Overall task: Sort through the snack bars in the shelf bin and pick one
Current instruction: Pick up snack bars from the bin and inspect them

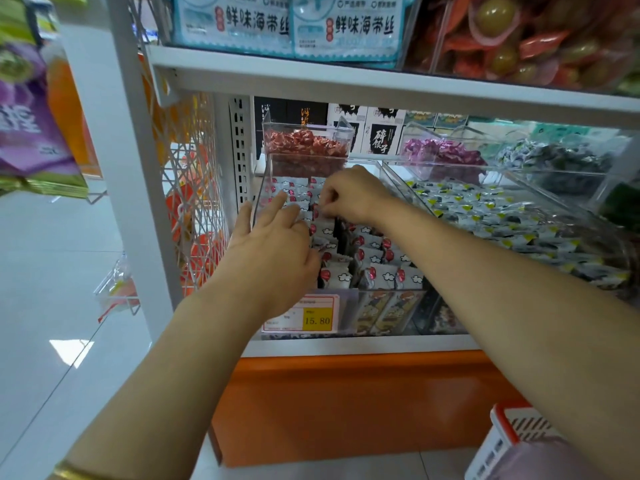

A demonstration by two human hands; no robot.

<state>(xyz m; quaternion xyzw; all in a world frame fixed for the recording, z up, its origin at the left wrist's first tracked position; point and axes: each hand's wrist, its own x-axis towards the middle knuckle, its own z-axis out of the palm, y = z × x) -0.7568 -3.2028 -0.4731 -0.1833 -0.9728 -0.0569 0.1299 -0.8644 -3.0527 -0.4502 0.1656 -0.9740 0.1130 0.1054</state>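
A clear plastic shelf bin [394, 292] holds several small white snack bars [377, 275] with red marks and cloud prints. My left hand [273, 247] lies over the bin's left side, fingers straight and spread, resting on the bars. My right hand [349, 195] reaches deeper into the bin with its fingers curled, pinching a white snack bar [320, 211] near the middle. My hands hide the bars beneath them.
A yellow price tag [317, 320] reading 15.80 hangs on the bin's front. A neighbouring bin [502, 216] to the right holds white-and-black packets. Behind stand bins of red candies [304, 143] and purple candies [440, 150]. A shelf board [381, 84] runs overhead. A red-and-white basket [512, 438] sits low right.
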